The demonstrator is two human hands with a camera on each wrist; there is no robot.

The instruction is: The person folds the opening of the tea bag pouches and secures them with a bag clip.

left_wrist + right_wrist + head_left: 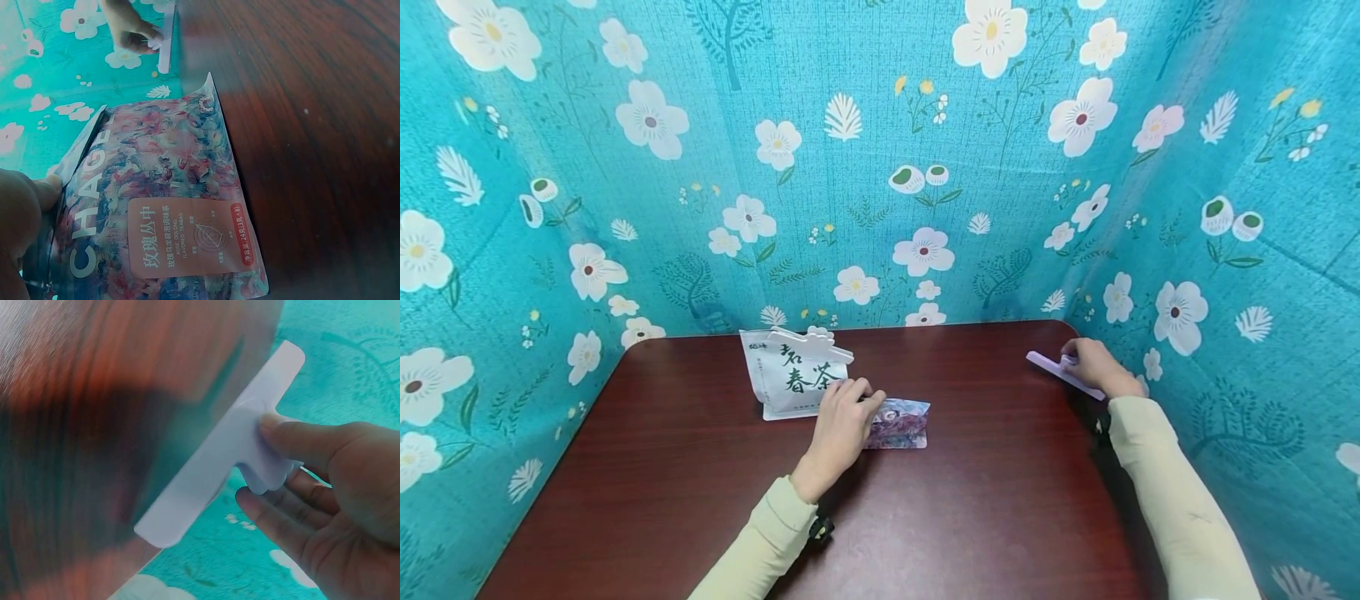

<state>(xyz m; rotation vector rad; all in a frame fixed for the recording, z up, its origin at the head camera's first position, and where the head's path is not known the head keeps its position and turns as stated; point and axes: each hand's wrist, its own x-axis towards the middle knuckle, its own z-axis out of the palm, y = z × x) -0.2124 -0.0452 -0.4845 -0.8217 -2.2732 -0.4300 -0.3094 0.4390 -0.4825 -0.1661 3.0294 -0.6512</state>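
Note:
My left hand (841,423) pinches the top edge of a colourful tea pouch (901,427) that stands on the table. In the left wrist view, its pink label (187,240) and the large letters CHAGE show, with my thumb at the upper edge. Out at the table's right side, my right hand (1097,367) holds a pale lilac bag clip (219,453) by its handles, between thumb and fingers. The clip's long bar points toward the table in the right wrist view. Behind my left hand stands a white tea pouch (775,375) with a white bag clip (816,340) across its top.
The dark red-brown table (700,500) has rounded back corners. A turquoise flowered curtain (865,208) closes in the back and both sides, close to my right arm. Both sleeves are pale, and a dark band (822,528) sits at the left wrist.

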